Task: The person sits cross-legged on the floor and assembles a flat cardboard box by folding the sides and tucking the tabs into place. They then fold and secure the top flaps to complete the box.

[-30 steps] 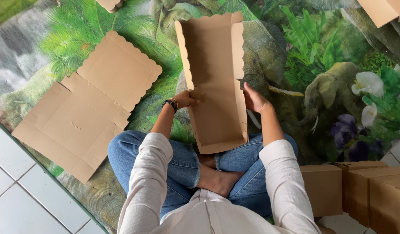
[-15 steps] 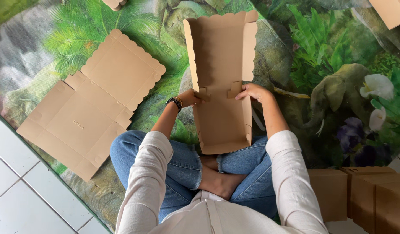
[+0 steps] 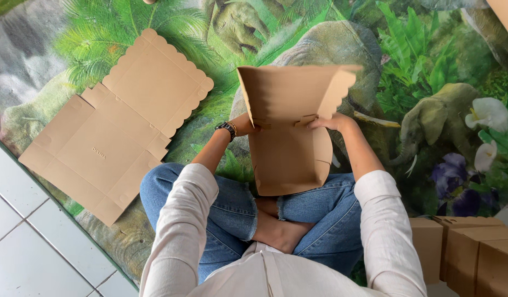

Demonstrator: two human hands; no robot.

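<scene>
The cardboard box blank [image 3: 290,143] is half-folded, top panel bent over, side flaps loose. The left hand [image 3: 246,125] and right hand [image 3: 330,122] pinch its creases. A flat blank [image 3: 113,124] lies unfolded at nine o'clock.

Jungle-print floor mat [image 3: 430,82] with elephants over white tile floor [image 3: 23,247], flat unfolded cardboard sheet [image 3: 116,126] lying well left of the gripped box, stack of folded brown boxes [image 3: 474,253] low right of it
</scene>
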